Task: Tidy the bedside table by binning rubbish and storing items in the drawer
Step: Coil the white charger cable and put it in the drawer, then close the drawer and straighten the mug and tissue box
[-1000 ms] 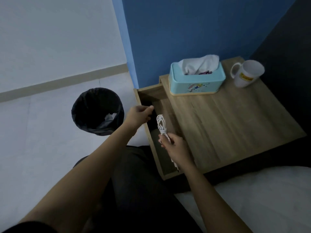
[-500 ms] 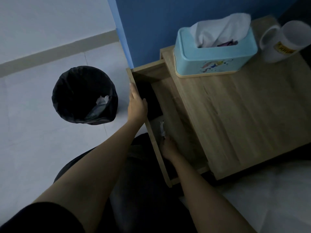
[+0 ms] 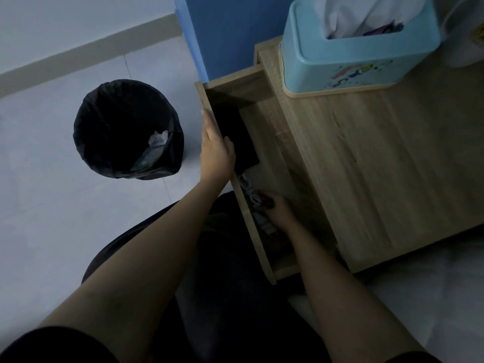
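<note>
The wooden drawer (image 3: 237, 86) of the bedside table (image 3: 392, 166) stands pulled out. My left hand (image 3: 216, 153) grips the drawer's front panel, fingers outside and thumb inside. Down in the drawer, my right hand (image 3: 280, 210) curls around a bundled white cable (image 3: 250, 191), which lies along the inside of the front panel with its plug end toward me. A flat black item (image 3: 235, 132) lies in the far part of the drawer, next to my left thumb.
A black-lined bin (image 3: 125, 127) with some crumpled rubbish stands on the floor left of the drawer. A light blue tissue box (image 3: 353, 56) and a white mug (image 3: 466, 40) sit at the back of the tabletop. White bedding (image 3: 432, 297) lies at lower right.
My right hand has lowered the white cable from above the drawer down into it. My left hand moved from over the drawer onto its front panel. The view has moved closer.
</note>
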